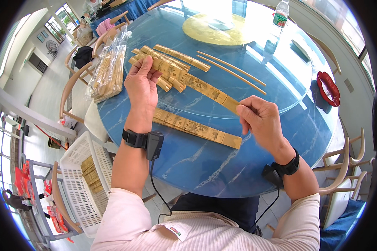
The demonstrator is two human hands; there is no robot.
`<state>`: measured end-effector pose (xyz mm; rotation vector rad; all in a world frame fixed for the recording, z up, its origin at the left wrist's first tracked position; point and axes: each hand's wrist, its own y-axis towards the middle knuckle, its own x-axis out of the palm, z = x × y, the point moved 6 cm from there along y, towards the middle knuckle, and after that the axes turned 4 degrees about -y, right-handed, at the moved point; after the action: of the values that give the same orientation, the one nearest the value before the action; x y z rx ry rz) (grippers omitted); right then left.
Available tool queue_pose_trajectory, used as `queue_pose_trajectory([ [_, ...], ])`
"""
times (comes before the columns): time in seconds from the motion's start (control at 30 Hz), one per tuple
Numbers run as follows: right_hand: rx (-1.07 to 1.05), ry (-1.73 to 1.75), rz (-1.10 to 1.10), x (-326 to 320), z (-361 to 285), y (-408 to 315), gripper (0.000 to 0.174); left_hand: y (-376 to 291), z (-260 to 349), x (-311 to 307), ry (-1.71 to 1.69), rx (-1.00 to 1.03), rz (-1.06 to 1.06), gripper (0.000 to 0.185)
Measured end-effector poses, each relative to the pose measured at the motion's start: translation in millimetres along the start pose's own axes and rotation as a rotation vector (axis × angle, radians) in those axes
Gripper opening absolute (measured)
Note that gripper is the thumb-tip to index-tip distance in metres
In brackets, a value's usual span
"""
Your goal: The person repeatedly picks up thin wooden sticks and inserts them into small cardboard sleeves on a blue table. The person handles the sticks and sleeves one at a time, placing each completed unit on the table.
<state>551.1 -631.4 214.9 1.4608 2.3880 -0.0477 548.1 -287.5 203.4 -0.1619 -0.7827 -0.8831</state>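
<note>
My left hand (143,78) pinches one end of a printed gold paper chopstick sleeve (207,88) above the table. The fingertips of my right hand (260,116) grip its other end, so the strip stretches between both hands. Under and beyond my left hand lie several printed sleeves in tube form (182,58), partly hidden by it. A small stack of flat sleeves (196,127) rests at the front edge of the glass turntable, nearer to me. Two bare wooden chopsticks (231,72) lie side by side on the glass.
The round blue marbled table (213,169) carries a clear bag of chopsticks (108,70), a water bottle (280,18) and a red dish (328,88). A white plastic basket (78,185) with gold sleeves stands at my left. Wooden chairs surround the table; a person (91,6) is far back.
</note>
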Motion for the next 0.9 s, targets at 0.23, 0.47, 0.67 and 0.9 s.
queue_pose_trajectory([
  [0.23,0.055,0.015,-0.009,4.0,0.3,2.4,0.014,0.1,9.9,-2.7,0.004,0.027,-0.021,0.019],
  [0.47,0.071,0.025,0.082,-17.1,-5.3,14.4,0.016,-13.0,25.2,14.7,-0.109,0.039,0.108,0.029],
  [0.67,-0.140,-0.135,0.258,-22.2,-48.9,67.6,0.018,-1.8,33.3,-13.1,-0.182,0.060,0.150,0.029],
  [0.9,-0.083,-0.280,0.076,19.1,-46.6,128.4,0.030,5.1,28.1,-20.0,-0.248,0.055,0.156,0.025],
])
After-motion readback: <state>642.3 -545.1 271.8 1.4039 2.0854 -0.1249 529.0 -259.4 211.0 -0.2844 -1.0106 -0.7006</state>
